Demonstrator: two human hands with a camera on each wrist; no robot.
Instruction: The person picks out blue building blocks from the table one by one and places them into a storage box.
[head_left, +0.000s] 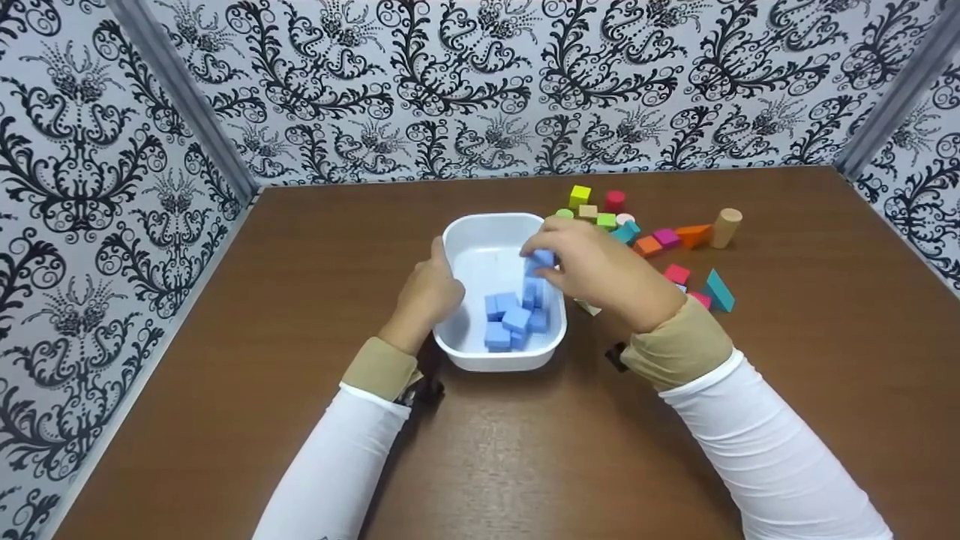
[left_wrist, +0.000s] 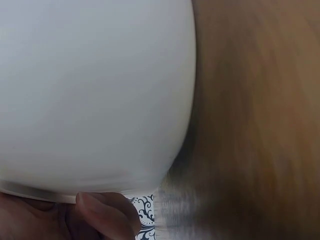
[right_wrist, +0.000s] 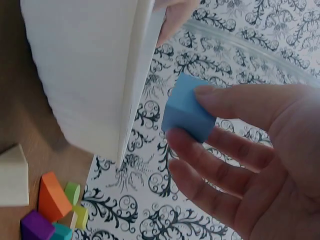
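Note:
A white plastic tub (head_left: 501, 363) stands on the table, with several light blue blocks (head_left: 516, 319) heaped toward its near right part. My left hand (head_left: 435, 289) grips the tub's left rim; in the left wrist view its fingers (left_wrist: 107, 215) show at the edge of the white wall. Above the tub's right side, my right hand (head_left: 600, 262) pinches a blue cube (right_wrist: 187, 107) between thumb and fingertips. The right wrist view shows this cube higher than the rim, beside the tub wall (right_wrist: 82, 70).
Loose coloured blocks lie right of the tub, among them a yellow cube (head_left: 579, 196), a red cylinder (head_left: 615, 201), a teal triangle (head_left: 718, 291) and a standing wooden cylinder (head_left: 726, 228). Patterned walls (head_left: 495, 90) border the brown table (head_left: 330, 225) at the back and sides.

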